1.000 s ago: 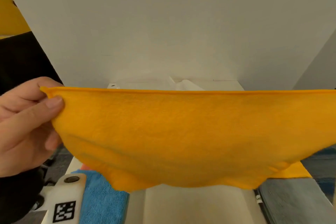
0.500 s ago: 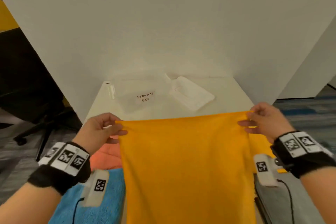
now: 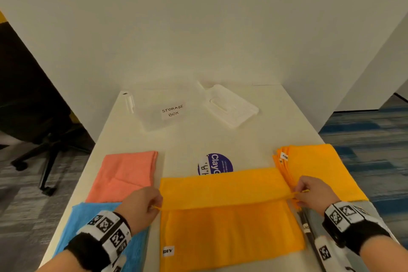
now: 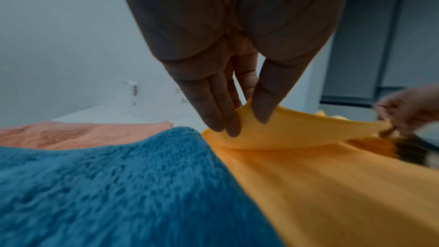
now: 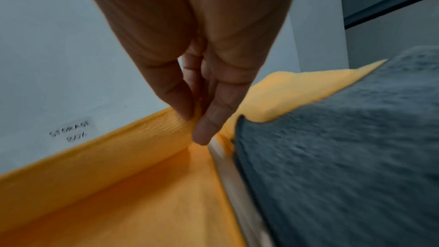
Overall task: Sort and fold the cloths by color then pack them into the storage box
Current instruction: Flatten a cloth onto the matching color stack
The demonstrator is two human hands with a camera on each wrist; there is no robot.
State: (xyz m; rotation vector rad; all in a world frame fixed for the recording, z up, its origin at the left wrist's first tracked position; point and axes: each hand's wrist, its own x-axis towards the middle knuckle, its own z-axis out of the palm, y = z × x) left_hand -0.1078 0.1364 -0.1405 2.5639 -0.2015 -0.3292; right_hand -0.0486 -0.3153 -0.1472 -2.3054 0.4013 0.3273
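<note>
Now | left hand and right hand each pinch a corner of the orange cloth — lower centre, far edge doubled toward the near hem | likely halving it to match the folded orange stack at right — storage box waits upper centre

A white table sits under both hands, white partition walls beyond them, and a black office chair on grey carpet stands left.

A purple sticker on the bench is half covered by the folded orange cloth, its lettering cut short. The blue cloth and grey cloth run off the head view's lower edge; both wrist views are blurred.
</note>
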